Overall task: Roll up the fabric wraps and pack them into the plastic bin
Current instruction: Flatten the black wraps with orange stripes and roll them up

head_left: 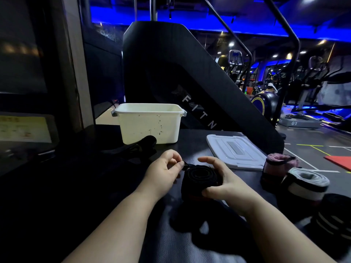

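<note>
Black wrap roll cupped by right hand, left hand pinching its end, dark mat, blue-lit gym

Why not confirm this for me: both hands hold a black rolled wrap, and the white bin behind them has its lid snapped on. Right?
One detail is wrong. The head view shows the white bin open; its lid lies flat on the table to the right. The left hand and right hand do hold the black rolled wrap.

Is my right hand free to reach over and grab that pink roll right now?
Probably not yet. The right hand is cupped around the black roll. The path to the pink roll looks open, with nothing between them.
</note>
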